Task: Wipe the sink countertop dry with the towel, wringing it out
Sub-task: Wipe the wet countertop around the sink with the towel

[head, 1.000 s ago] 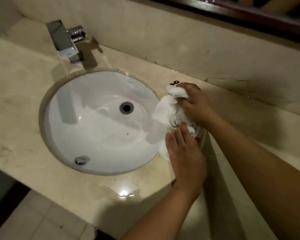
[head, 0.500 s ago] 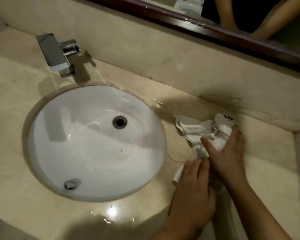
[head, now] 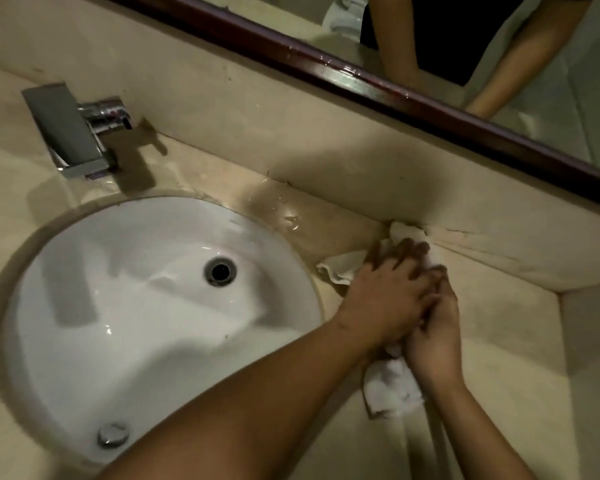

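Right of the basin, up against the back corner of the counter [head: 520,341], the white towel [head: 394,386] was spread in a long crumpled strip, one end poking out toward the splashback [head: 326,147] and the other bunched near the person's wrists. Both hands were on top of it, side by side and overlapping: the left hand [head: 383,296] lay flat with fingers stretched forward, pressing the cloth down, and the right hand [head: 437,330] sat tucked just beside and partly under it, also pressing, though how its fingers curled I couldn't really tell since the left one covered them. Looked like two hands stacked for extra push, which makes sense if you want the cloth to soak up water from that seam. A puddle [head: 284,216] was shining between the basin rim and the wall, just left of the towel, so my guess is that was the next bit to get wiped. Compared to half a second before, the hands had slid further back toward the wall and the towel got dragged with them, and a second back it was bunched up at the edge of the sink [head: 153,306] instead. Faucet [head: 73,133] and mirror frame [head: 430,109] sat well apart from all this
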`<state>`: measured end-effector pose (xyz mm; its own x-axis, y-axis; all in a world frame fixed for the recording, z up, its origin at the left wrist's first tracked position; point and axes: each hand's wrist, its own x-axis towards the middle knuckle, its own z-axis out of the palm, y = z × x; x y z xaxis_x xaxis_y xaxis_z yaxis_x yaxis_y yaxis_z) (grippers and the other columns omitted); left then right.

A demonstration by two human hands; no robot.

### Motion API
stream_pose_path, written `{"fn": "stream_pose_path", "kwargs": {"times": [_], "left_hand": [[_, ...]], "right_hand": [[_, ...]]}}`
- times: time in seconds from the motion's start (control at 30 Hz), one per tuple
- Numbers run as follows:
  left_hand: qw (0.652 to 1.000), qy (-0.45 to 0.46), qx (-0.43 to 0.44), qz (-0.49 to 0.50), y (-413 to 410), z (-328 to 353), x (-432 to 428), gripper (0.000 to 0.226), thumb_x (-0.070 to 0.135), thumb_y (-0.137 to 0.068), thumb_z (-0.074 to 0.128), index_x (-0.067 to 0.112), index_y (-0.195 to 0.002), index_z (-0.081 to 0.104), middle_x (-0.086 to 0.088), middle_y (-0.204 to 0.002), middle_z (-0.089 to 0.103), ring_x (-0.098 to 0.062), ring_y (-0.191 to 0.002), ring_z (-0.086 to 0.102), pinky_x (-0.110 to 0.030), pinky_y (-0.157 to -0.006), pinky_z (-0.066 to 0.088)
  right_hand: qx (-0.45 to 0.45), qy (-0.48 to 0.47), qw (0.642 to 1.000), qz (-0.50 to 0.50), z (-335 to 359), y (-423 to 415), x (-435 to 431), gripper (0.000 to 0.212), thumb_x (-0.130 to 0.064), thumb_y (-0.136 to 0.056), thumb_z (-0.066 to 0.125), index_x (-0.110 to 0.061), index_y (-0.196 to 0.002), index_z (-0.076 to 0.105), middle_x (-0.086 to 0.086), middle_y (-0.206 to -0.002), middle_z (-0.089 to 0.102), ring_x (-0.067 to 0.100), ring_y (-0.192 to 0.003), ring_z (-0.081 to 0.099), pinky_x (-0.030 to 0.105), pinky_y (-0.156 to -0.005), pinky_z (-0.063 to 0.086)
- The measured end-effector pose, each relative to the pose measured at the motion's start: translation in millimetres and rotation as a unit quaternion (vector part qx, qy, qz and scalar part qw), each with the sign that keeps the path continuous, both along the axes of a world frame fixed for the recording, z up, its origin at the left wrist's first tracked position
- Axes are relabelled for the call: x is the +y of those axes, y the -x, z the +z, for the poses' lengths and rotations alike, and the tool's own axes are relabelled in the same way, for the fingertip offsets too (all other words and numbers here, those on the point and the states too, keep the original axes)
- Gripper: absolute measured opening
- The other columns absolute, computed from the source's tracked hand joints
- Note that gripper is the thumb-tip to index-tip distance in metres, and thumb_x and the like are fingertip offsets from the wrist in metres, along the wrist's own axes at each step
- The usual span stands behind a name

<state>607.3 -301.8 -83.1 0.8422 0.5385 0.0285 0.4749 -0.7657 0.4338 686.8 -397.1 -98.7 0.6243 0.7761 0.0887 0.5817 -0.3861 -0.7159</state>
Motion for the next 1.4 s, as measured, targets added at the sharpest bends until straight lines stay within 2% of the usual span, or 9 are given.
{"fn": "stream_pose_path", "kwargs": {"times": [0.2,0.3,0.4,0.5,0.73,0.97,1.07,1.23,1.4], "left_hand": [[0.999,-0.001,0.034,0.035,30,-11,71,0.062,0.065,-0.100,0.034,0.041,-0.158,0.028,-0.003,-0.169,0.017,-0.030,-0.156,0.009,-0.052,-0.126,0.002],[0.995,-0.019,-0.022,0.094,51,-21,88,0.066,0.066,-0.094,0.035,0.034,-0.151,0.043,-0.011,-0.159,0.033,-0.036,-0.146,0.031,-0.051,-0.121,0.028],[0.982,0.014,-0.071,0.176,77,-21,104,0.057,0.059,-0.096,0.048,0.032,-0.147,0.048,-0.010,-0.154,0.034,-0.032,-0.139,0.038,-0.044,-0.110,0.044],[0.962,0.068,-0.101,0.243,104,-17,120,0.053,0.046,-0.098,0.059,0.029,-0.148,0.046,-0.008,-0.153,0.028,-0.030,-0.135,0.037,-0.039,-0.107,0.045],[0.924,0.072,-0.174,0.332,130,-15,84,0.038,0.036,-0.098,0.063,0.021,-0.133,0.057,-0.009,-0.135,0.038,-0.029,-0.128,0.042,-0.035,-0.107,0.041],[0.957,0.088,-0.158,0.226,64,-1,63,0.044,0.041,-0.099,0.061,0.022,-0.138,0.057,-0.015,-0.145,0.039,-0.033,-0.134,0.039,-0.042,-0.110,0.043],[0.970,0.116,-0.124,0.175,30,1,55,0.050,0.045,-0.100,0.058,0.025,-0.145,0.053,-0.015,-0.153,0.035,-0.035,-0.144,0.032,-0.044,-0.114,0.039],[0.980,0.042,-0.139,0.137,42,-23,61,0.052,0.054,-0.098,0.046,0.026,-0.142,0.053,-0.008,-0.156,0.032,-0.030,-0.150,0.027,-0.045,-0.118,0.037],[0.966,0.037,-0.167,0.193,58,-34,85,0.043,0.045,-0.098,0.052,0.025,-0.135,0.055,-0.008,-0.151,0.037,-0.030,-0.140,0.040,-0.043,-0.107,0.049]], "right_hand": [[-0.041,0.076,0.982,0.166,12,-22,45,0.061,-0.033,-0.093,0.059,-0.018,-0.150,0.044,0.002,-0.144,0.053,0.016,-0.133,0.047,0.028,-0.105,0.037],[-0.013,0.124,0.970,0.208,11,-17,70,0.062,-0.041,-0.092,0.056,-0.016,-0.148,0.049,0.014,-0.140,0.060,0.031,-0.127,0.057,0.036,-0.100,0.045],[-0.004,0.106,0.959,0.264,6,-4,109,0.069,-0.042,-0.096,0.057,-0.033,-0.158,0.029,0.004,-0.157,0.043,0.022,-0.141,0.044,0.037,-0.115,0.038],[0.023,0.062,0.948,0.312,7,16,145,0.068,-0.021,-0.096,0.065,-0.030,-0.156,0.034,0.003,-0.156,0.044,0.019,-0.139,0.044,0.024,-0.110,0.034],[0.082,0.047,0.892,0.442,16,28,146,0.061,-0.017,-0.095,0.064,-0.031,-0.151,0.043,-0.004,-0.147,0.054,0.009,-0.134,0.051,0.029,-0.113,0.041],[0.131,-0.007,0.958,0.256,6,-12,71,0.051,-0.020,-0.095,0.060,-0.037,-0.142,0.048,-0.017,-0.132,0.060,0.004,-0.117,0.062,0.045,-0.097,0.056],[0.061,0.008,0.982,0.177,5,-31,36,0.057,-0.032,-0.097,0.061,-0.039,-0.150,0.042,-0.019,-0.145,0.052,0.006,-0.130,0.053,0.044,-0.106,0.050],[0.029,0.059,0.985,0.161,-1,-7,19,0.068,-0.050,-0.103,0.048,-0.041,-0.160,0.012,-0.006,-0.167,0.021,0.018,-0.149,0.033,0.034,-0.113,0.035],[0.010,0.037,0.986,0.162,-11,6,62,0.061,-0.043,-0.105,0.045,-0.056,-0.155,0.012,-0.007,-0.164,0.021,0.032,-0.135,0.051,0.050,-0.105,0.051]]}}
